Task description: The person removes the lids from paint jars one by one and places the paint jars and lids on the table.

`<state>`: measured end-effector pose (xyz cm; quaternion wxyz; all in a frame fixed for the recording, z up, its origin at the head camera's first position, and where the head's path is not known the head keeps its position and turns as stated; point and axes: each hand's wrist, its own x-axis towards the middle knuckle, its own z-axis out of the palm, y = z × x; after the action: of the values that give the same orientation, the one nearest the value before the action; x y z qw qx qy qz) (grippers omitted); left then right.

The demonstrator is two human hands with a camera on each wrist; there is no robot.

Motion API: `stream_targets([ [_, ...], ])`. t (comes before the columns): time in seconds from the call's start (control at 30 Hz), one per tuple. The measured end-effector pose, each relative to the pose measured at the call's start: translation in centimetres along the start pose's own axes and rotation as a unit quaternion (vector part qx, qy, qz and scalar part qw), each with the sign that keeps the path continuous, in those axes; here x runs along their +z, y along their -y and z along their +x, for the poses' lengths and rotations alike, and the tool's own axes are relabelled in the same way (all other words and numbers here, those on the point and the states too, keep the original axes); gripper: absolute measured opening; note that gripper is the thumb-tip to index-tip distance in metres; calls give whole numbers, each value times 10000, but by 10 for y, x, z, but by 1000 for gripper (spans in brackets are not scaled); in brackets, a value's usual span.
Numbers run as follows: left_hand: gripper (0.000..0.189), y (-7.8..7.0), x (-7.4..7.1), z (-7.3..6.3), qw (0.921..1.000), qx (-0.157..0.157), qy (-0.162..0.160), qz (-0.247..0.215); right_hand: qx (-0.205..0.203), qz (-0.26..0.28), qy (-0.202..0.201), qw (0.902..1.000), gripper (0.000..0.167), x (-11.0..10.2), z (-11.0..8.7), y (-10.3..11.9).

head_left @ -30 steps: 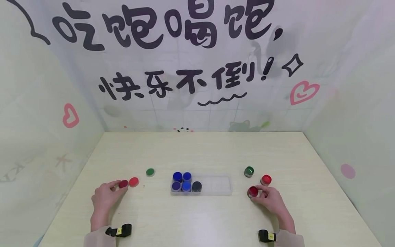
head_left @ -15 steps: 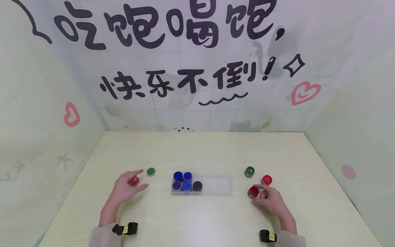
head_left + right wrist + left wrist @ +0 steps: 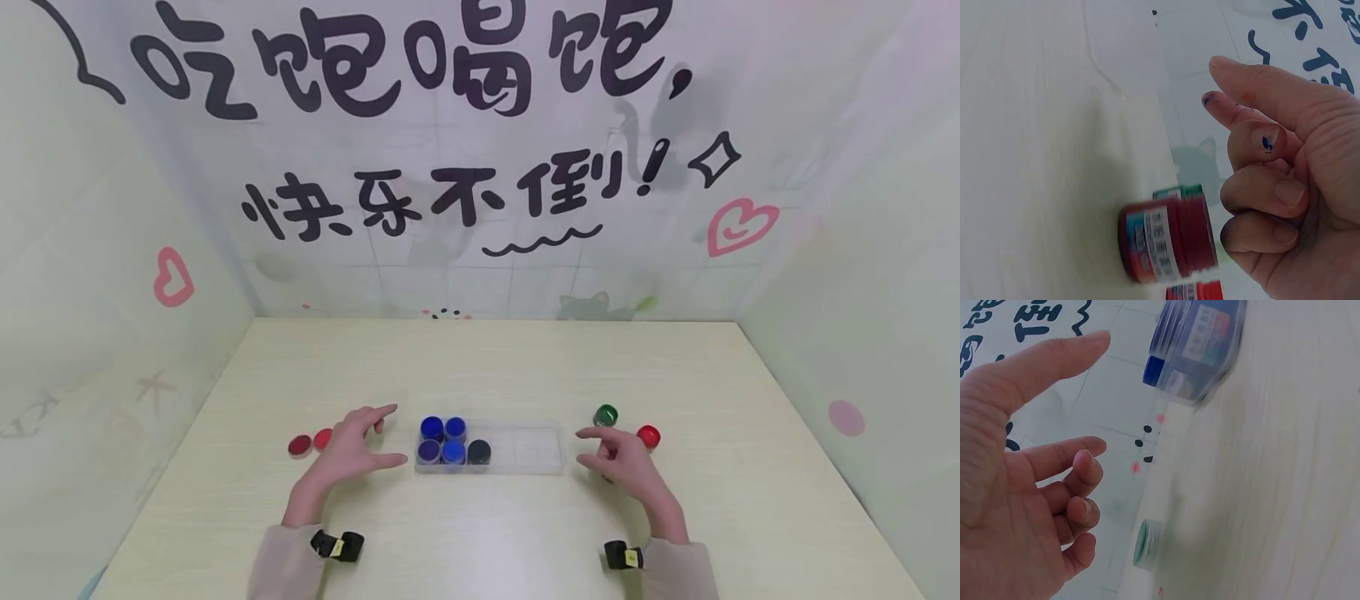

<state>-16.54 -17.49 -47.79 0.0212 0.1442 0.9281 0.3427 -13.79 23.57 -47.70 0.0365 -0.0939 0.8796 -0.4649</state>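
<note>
the surface (image 3: 480,533) carries all items. a dark red jar (image 3: 1163,240) stands beneath the right hand (image 3: 624,457), which holds nothing; its thumb and forefinger are parted, its other fingers curled. the left hand (image 3: 348,446) is likewise unloaded, thumb and forefinger spread wide. the clear tray (image 3: 540,454) sits between both hands, touched by neither, with blue jars (image 3: 453,454) and a dark jar (image 3: 478,452) toward its left. farther out lie a dark red lid (image 3: 300,446) and red lid (image 3: 322,439) at left, a red jar (image 3: 648,436) and green jar (image 3: 606,415) at right. assessed step: lining up on the tray ends. the next move appears to call for an even, level two-handed grip.
</note>
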Motion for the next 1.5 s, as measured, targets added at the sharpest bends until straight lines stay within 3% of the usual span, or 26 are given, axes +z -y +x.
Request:
stream_targets([
  [0.17, 83, -5, 7, 8, 9993, 38, 329, 177, -258, -188, 433, 9986, 28, 17, 21, 13],
  [0.47, 89, -6, 15, 16, 9976, 348, 567, 196, -715, -308, 1125, 9906, 26, 46, 50, 34],
  [0.67, 89, -6, 20, 19, 9965, 388, 669, 303, -906, -567, 1552, 9821, 27, 62, 65, 44],
  [0.87, 85, -7, 24, 20, 9960, 502, 662, 314, -937, -731, 1738, 9776, 30, 72, 72, 47],
  [1.17, 82, -4, 30, 23, 9965, 469, 581, 369, -917, -379, 2298, 9682, 35, 82, 76, 48],
  [1.4, 79, -7, 28, 21, 9966, 430, 592, 377, -1342, -403, 2570, 9562, 36, 88, 81, 44],
  [1.5, 79, -8, 27, 21, 9967, 406, 600, 352, -1346, -291, 2624, 9551, 38, 89, 82, 43],
])
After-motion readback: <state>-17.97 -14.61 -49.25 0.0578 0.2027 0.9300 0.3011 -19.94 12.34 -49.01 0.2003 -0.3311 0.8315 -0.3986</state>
